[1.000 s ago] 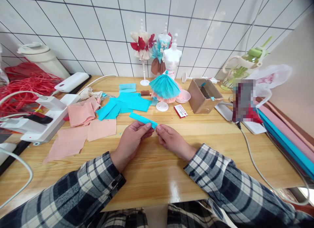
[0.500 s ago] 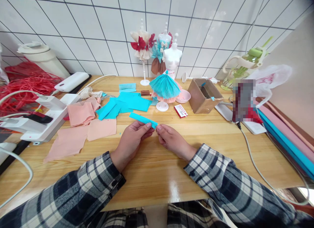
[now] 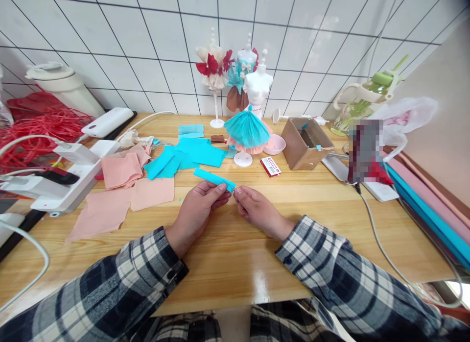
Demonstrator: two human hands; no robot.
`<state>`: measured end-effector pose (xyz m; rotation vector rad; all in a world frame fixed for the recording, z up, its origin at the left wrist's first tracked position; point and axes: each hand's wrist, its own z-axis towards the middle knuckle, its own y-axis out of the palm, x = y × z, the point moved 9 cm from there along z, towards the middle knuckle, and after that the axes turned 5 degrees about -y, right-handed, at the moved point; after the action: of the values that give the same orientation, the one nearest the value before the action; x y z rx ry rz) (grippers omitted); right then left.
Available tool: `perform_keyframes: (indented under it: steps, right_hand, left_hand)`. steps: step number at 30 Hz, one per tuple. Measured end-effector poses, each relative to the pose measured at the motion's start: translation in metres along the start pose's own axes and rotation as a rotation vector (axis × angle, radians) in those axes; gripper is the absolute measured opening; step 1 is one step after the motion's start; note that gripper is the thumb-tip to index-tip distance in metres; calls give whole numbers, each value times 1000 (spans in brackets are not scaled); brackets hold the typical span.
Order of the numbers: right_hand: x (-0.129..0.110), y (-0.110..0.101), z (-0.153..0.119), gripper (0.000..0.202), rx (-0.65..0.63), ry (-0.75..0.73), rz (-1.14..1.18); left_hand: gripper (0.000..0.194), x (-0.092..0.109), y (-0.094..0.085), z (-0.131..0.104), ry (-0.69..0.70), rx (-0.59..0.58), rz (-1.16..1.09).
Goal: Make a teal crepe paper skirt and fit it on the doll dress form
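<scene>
A narrow folded strip of blue paper (image 3: 210, 177) is pinched between the thumb and fingers of my left hand (image 3: 200, 209), over the middle of the wooden table (image 3: 227, 263). Closed at the strip's right end, my right hand (image 3: 259, 209) has thumb and fingers pressed together; what lies between them is too small to make out. Beyond and to the left lie flat blue pieces (image 3: 187, 155) and pink pieces (image 3: 152, 193). Behind my hands stands a small white dress form (image 3: 259, 85) with a blue and pink skirt (image 3: 247, 129).
At the back right are a cardboard box (image 3: 306, 148), a pink bowl (image 3: 275, 144) and a small red-and-white box (image 3: 270, 166). A power strip (image 3: 73, 185) with cables and red shredded strands (image 3: 44, 131) fill the left. A white cable (image 3: 378, 244) runs along the right.
</scene>
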<state>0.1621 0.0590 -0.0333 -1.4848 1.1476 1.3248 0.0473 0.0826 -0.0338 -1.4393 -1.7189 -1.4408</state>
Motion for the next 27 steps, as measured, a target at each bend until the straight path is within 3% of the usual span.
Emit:
perform_keyframes:
  steps: [27]
  right_hand:
    - [-2,0,-1,43,-28,13,-28]
  left_hand:
    - [18,-2,-1,2,-20,-23,17]
